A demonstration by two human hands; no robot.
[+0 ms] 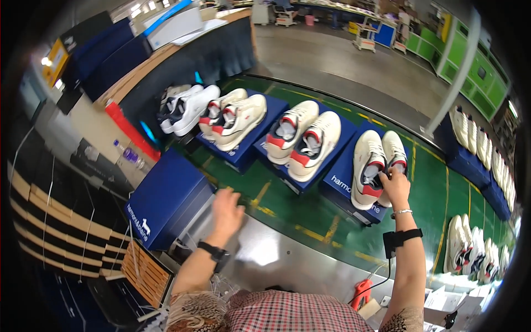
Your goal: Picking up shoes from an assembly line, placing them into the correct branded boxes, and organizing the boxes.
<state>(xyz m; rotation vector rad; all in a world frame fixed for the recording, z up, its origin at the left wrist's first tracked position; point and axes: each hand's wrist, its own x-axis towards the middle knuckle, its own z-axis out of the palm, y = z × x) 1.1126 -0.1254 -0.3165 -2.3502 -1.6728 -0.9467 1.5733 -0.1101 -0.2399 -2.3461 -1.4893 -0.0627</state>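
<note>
My right hand (pixel 396 187) is at the opening of the right-hand sneaker (pixel 392 146) of a cream pair, its fingers closed on the shoe's collar. Its mate, a cream sneaker with a red heel (pixel 366 171), lies beside it on a dark blue shoebox (pixel 340 176). My left hand (pixel 227 213) hovers empty, fingers apart, over the near edge of the green belt. Close to its left stands a closed blue shoebox (pixel 168 199). In the middle, another cream pair (pixel 312 145) rests on its own blue box (pixel 290 180).
Farther left, a cream pair (pixel 241 122) sits on a blue box, with white-and-navy sneakers (pixel 191 110) beyond. The green belt (pixel 293 213) runs under the boxes, bordered by a metal ledge (pixel 287 254). Several shoes (pixel 464 246) line the right. A red-handled tool (pixel 362 293) lies near me.
</note>
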